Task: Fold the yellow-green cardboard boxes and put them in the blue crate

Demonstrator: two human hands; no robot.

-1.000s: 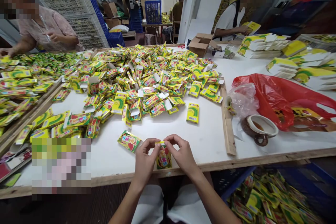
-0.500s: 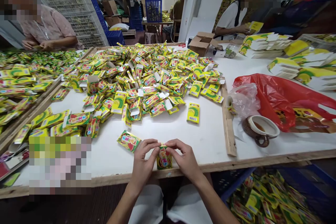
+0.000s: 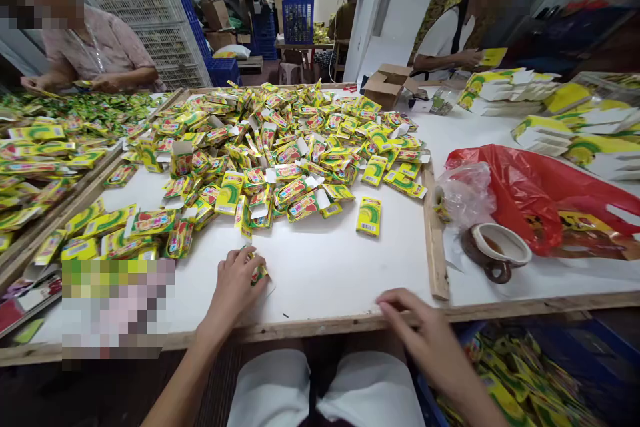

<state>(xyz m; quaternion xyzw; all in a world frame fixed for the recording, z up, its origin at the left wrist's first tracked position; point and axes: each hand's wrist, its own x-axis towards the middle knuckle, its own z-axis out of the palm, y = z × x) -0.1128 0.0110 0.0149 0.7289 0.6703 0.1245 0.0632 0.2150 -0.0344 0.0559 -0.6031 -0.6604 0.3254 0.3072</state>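
My left hand (image 3: 238,282) rests on the white tabletop with its fingers curled over a small yellow-green printed box (image 3: 260,272). Most of that box is hidden under the fingers. At the table's front edge, my right hand (image 3: 417,323) has its fingers apart and holds nothing that I can see. Beyond both hands, a single yellow box (image 3: 369,216) lies flat with its barcode toward me. A large heap of similar boxes (image 3: 295,147) spreads farther back, some with white end flaps standing out.
Wooden strips (image 3: 436,247) border the work area. To the right are a brown mug (image 3: 493,250) with liquid and a red plastic bag (image 3: 520,187). A blue crate (image 3: 590,360) of boxes stands below the table at right. Co-workers sit at left and back right.
The box that both hands held upright is gone from between them. My left hand moved left onto the box lying there; my right hand moved right, toward the crate side, and opened.
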